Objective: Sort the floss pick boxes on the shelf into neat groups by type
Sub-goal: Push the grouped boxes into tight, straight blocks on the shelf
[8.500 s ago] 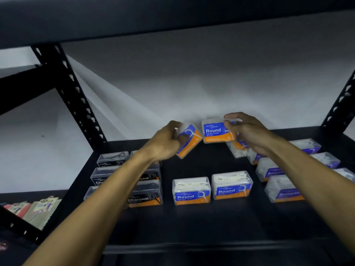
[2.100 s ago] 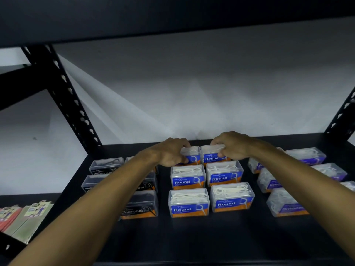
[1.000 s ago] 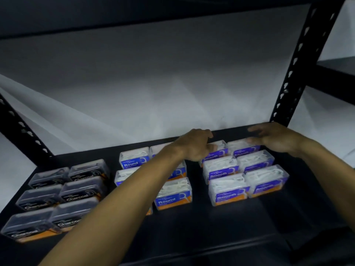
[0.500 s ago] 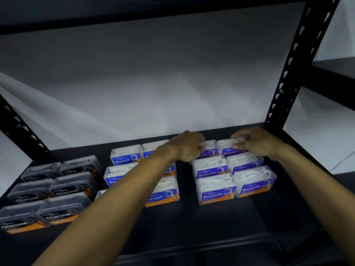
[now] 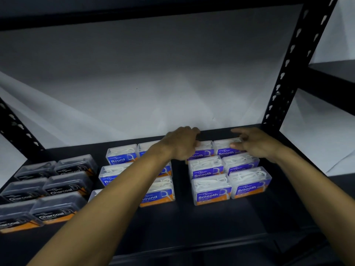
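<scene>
Both hands are up at the back row of the Smooth boxes point(image 5: 228, 175) on the right of the shelf point(image 5: 192, 223). Left hand point(image 5: 182, 145) curls over the back-left box point(image 5: 204, 150); right hand point(image 5: 253, 143), fingers loosely spread, touches the back-right box point(image 5: 226, 148). Round boxes point(image 5: 123, 156) sit centre, Charcoal boxes point(image 5: 57, 189) left.

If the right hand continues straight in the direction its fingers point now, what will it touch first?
The right hand points leftward along the back row, fingers already on the rear right Smooth box. Going on, it would probably meet the left hand on the neighbouring Smooth box; depth is uncertain.
</scene>
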{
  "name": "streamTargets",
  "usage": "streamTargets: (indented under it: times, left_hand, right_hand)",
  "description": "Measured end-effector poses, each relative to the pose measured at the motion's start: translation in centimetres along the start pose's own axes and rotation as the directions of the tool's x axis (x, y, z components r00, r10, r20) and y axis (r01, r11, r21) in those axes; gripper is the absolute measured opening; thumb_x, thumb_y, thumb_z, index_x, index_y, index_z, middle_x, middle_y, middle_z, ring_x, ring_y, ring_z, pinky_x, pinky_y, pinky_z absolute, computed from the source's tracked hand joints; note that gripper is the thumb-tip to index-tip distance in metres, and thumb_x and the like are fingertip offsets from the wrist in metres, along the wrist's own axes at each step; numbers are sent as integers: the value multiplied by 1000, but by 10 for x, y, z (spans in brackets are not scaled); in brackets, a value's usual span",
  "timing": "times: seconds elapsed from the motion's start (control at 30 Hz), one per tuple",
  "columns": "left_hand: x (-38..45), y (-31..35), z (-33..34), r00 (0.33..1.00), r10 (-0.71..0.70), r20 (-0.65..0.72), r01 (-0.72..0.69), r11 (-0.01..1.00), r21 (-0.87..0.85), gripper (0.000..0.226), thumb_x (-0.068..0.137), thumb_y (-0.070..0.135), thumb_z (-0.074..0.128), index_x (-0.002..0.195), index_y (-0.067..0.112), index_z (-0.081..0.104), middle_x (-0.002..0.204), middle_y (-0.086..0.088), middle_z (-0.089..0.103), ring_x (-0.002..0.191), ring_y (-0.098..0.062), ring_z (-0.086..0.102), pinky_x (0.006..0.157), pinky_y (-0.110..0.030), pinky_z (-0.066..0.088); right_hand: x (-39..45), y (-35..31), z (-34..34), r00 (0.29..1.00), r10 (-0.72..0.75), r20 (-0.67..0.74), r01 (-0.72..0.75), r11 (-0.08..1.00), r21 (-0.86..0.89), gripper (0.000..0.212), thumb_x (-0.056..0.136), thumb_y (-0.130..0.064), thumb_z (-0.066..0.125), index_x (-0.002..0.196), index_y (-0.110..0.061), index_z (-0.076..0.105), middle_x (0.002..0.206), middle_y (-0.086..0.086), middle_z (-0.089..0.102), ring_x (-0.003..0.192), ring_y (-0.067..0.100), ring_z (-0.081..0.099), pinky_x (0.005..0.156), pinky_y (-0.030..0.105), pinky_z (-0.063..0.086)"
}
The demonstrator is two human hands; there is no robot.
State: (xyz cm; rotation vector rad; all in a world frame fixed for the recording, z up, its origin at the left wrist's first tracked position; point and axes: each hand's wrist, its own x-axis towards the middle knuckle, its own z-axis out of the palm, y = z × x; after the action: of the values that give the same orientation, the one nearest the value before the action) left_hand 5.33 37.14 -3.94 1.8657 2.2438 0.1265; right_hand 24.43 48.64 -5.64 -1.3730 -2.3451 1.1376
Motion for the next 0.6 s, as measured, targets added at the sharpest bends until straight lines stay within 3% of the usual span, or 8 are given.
streamTargets:
  times: [0.13, 0.2, 0.3, 0.37, 0.43, 0.6]
  left_hand:
    - [-29, 13, -6, 974, 110, -198, -95, 992, 82, 48, 99, 43, 45, 142, 24, 40, 141, -1, 47, 129, -20, 41, 98, -39, 43]
    - [-41, 18, -3, 978, 137, -158, -122, 988, 97, 53, 94, 53, 49, 140, 27, 43, 137, 3, 51, 125, -19, 46, 97, -38, 44]
    - [-46, 22, 4, 990, 135, -44, -122, 967, 223, 57, 89, 57, 54, 137, 28, 46, 132, 2, 55, 117, -21, 53, 93, -38, 46]
    - [-46, 23, 7, 993, 119, 1, -115, 958, 261, 56, 88, 53, 58, 136, 27, 47, 128, 1, 57, 113, -21, 55, 88, -36, 45]
    - [-46, 23, 10, 994, 107, 6, -105, 958, 266, 51, 87, 47, 61, 133, 26, 50, 123, 0, 60, 109, -20, 57, 80, -34, 42]
    - [-47, 24, 14, 995, 85, -52, -69, 962, 263, 45, 87, 43, 62, 127, 22, 55, 120, -1, 61, 106, -20, 59, 77, -33, 41]
  right_hand:
    - [-22, 7, -5, 986, 4, -166, -3, 1000, 5, 59, 84, -40, 67, 138, -26, 45, 143, 6, 46, 128, 24, 47, 104, 41, 42]
    - [-35, 11, -6, 980, 53, -194, -46, 998, 41, 64, 80, -43, 70, 136, -23, 48, 137, 9, 51, 122, 25, 52, 101, 40, 43]
    - [-47, 11, -4, 980, 171, -106, -165, 985, 58, 68, 74, -45, 76, 129, -14, 52, 122, 9, 61, 106, 24, 60, 93, 38, 47]
    - [-50, 8, -4, 978, 206, -34, -202, 976, 82, 45, 71, -41, 78, 99, -11, 62, 92, 2, 67, 84, 17, 64, 83, 35, 51]
    - [-49, 6, -4, 979, 204, -8, -202, 976, 84, 38, 65, -41, 83, 79, -11, 64, 75, 0, 69, 73, 16, 67, 78, 35, 54]
    - [-46, 5, 2, 969, 247, -28, -245, 968, 58, 46, 56, -40, 88, 81, -6, 71, 75, 6, 74, 70, 21, 71, 76, 37, 57]
